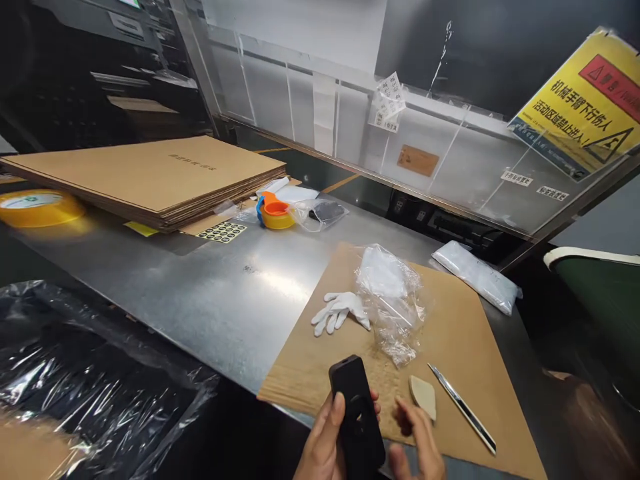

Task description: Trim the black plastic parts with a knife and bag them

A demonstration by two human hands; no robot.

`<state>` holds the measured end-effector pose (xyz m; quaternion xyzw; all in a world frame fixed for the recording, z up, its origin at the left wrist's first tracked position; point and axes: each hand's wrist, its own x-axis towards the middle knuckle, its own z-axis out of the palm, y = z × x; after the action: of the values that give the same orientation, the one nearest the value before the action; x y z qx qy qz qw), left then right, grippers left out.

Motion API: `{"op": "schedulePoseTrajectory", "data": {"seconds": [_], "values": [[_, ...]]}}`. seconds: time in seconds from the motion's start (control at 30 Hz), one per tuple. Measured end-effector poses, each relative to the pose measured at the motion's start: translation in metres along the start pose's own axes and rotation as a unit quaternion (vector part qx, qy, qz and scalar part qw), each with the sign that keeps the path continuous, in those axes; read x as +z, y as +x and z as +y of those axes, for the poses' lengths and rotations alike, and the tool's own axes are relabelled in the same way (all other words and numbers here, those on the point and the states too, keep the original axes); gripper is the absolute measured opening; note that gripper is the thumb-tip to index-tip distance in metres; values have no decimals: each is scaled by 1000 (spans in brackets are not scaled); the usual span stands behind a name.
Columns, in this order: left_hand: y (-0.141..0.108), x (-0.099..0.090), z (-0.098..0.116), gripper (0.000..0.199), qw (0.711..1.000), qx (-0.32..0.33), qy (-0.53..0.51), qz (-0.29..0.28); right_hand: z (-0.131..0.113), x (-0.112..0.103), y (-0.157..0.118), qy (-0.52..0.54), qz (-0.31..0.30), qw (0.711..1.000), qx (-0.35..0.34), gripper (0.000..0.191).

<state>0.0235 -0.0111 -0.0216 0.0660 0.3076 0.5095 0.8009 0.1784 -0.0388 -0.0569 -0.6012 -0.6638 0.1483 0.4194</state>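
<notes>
A slim black device like a phone (356, 413), round-cornered, stands tilted up at the front edge of the table. My left hand (323, 437) is closed around it, thumb along its left side and fingertips showing at the right. Just to the right of the device is my right hand (417, 440), fingers apart and slightly blurred, with nothing in it. Beyond that hand lies a small beige pad (423, 398) on a cardboard sheet (460, 340). To the pad's right is a utility knife (465, 412). A white glove (341, 312) and crumpled clear plastic bags (393, 300) lie farther back on the sheet.
The metal table (200, 293) bears stacked flat cardboard (150, 173), yellow tape (40, 208), an orange tape dispenser (275, 210), a sticker sheet (223, 231) and a white plastic-wrapped packet (477, 275). A clear panel (310, 100) borders the back. Black plastic film (100, 373) covers something front left.
</notes>
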Motion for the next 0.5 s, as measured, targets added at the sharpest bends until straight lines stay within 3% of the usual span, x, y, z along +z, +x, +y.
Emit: {"op": "schedulePoseTrajectory", "data": {"seconds": [0.1,0.27,0.4,0.5], "values": [[-1,-3,1,47,998,-61,0,-7,21,-26,22,-108,13,993,38,34],[-5,-9,-2,56,994,-99,11,-44,48,-41,47,-281,-93,955,13,30],[-8,-11,-2,63,991,-112,44,-63,46,-36,42,-250,-122,960,-4,28],[-9,-11,-1,65,985,-110,112,-68,26,-45,39,-155,-122,980,10,33]]}}
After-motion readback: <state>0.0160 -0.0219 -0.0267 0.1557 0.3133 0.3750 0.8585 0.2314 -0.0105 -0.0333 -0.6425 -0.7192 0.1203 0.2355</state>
